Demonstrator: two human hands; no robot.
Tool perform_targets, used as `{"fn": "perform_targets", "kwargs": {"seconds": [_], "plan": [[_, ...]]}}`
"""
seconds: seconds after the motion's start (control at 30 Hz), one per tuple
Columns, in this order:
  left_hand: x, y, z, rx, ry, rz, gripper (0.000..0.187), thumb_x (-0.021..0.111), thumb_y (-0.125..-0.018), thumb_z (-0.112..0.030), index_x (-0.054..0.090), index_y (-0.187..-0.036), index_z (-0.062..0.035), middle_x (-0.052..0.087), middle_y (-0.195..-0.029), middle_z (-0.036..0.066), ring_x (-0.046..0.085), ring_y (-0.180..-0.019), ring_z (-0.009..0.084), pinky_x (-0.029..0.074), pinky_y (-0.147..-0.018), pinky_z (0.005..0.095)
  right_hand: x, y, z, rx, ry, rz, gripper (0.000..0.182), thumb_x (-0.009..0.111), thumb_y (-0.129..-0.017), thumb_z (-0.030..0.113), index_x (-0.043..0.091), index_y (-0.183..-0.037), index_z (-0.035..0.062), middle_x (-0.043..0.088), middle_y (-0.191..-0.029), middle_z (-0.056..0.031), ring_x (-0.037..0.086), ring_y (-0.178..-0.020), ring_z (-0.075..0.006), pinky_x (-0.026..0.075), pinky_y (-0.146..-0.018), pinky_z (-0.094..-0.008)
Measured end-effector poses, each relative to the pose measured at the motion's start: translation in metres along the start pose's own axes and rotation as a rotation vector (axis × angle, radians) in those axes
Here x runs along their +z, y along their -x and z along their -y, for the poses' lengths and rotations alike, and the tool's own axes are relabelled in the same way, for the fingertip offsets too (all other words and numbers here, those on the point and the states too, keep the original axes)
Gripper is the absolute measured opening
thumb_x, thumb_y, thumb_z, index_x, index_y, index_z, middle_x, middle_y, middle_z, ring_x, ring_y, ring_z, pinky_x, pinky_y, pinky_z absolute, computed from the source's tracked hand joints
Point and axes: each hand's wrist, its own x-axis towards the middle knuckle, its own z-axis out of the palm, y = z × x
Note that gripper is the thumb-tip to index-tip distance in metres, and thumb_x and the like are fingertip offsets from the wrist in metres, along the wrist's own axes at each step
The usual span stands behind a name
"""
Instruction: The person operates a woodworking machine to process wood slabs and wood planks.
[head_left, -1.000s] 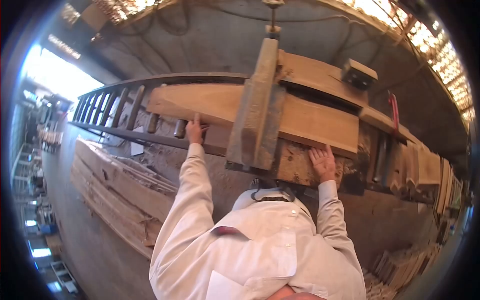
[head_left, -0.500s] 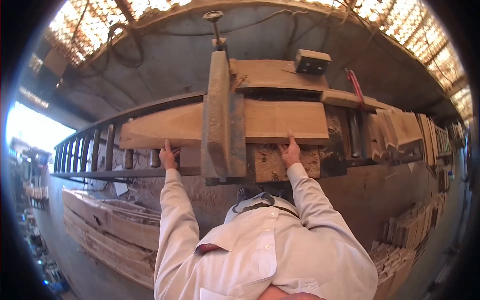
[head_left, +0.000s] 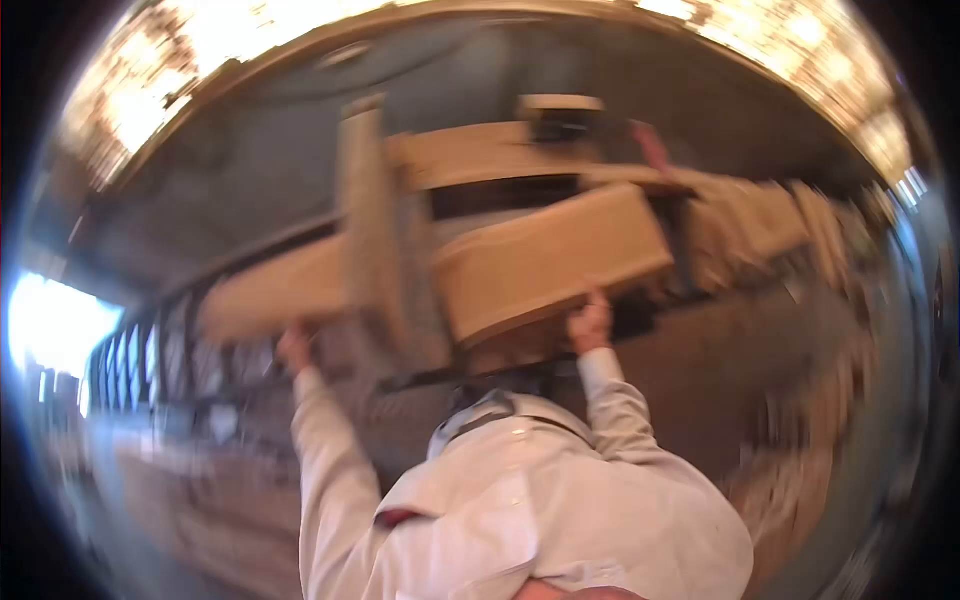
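A long wooden plank passes behind the upright beam-like part of a machine, which hides its middle. My right hand grips the near edge of the plank's right portion, with the thumb on top and the fingers mostly hidden below. Farther left, my left hand is closed at the near edge of the plank's other end, blurred by motion. The plank's right portion is tilted, its right end raised.
Behind the plank lies another wide board, with a dark block with a wooden top on it. A red-handled tool stands to its right. Stacked wood pieces sit on the right, and large timber lies at lower left.
The plank has lifted and tilted in my hands, its right portion rising off the machine surface. The view has shifted, so the machine appears farther left, and everything is blurred.
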Motion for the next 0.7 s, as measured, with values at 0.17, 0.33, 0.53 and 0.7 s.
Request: {"fn": "perform_targets", "kwargs": {"seconds": [0.17, 0.33, 0.53, 0.7], "plan": [[-0.029, -0.015, 0.015, 0.055, 0.626, 0.046, 0.088, 0.080, -0.072, -0.031, 0.040, -0.149, -0.0130, 0.068, -0.104, 0.018, 0.064, -0.082, 0.0355, 0.052, -0.071, 0.0428, -0.050, -0.035, -0.071, 0.310, -1.019, -0.411, 0.046, 0.071, -0.086, 0.014, 0.059, -0.129, 0.0014, 0.066, -0.119, -0.0125, 0.062, -0.108, -0.0269, 0.048, -0.097, -0.0377], [-0.075, -0.018, -0.006, -0.619, 1.656, 0.317, 0.062, 0.070, -0.088, -0.014, 0.047, -0.146, -0.0144, 0.059, -0.106, 0.015, 0.064, -0.092, 0.0299, 0.057, -0.077, 0.0398, -0.183, -0.071, 0.013, 0.340, -1.260, -0.408, 0.049, 0.070, -0.090, 0.031, 0.059, -0.130, 0.0048, 0.063, -0.126, -0.0070, 0.061, -0.113, -0.0220, 0.051, -0.095, -0.0373], [-0.094, -0.019, -0.015, -0.626, 1.586, 0.250, 0.051, 0.063, -0.097, -0.035, 0.053, -0.131, 0.0022, 0.062, -0.106, 0.016, 0.066, -0.093, 0.0281, 0.058, -0.080, 0.0371, -0.384, -0.202, 0.000, 0.360, -0.965, -0.564, 0.067, 0.077, -0.084, 0.040, 0.056, -0.132, -0.0003, 0.060, -0.131, -0.0152, 0.060, -0.115, -0.0293, 0.052, -0.094, -0.0414], [-0.116, -0.025, -0.025, -0.869, 1.836, 0.341, 0.053, 0.060, -0.098, -0.040, 0.054, -0.126, 0.0041, 0.063, -0.116, 0.017, 0.066, -0.097, 0.0303, 0.056, -0.082, 0.0384, -0.384, -0.248, -0.121, 0.164, 0.463, -0.455, 0.096, 0.068, -0.080, 0.066, 0.044, -0.144, -0.0015, 0.043, -0.148, -0.0237, 0.040, -0.136, -0.0398, 0.036, -0.111, -0.0456]]}}
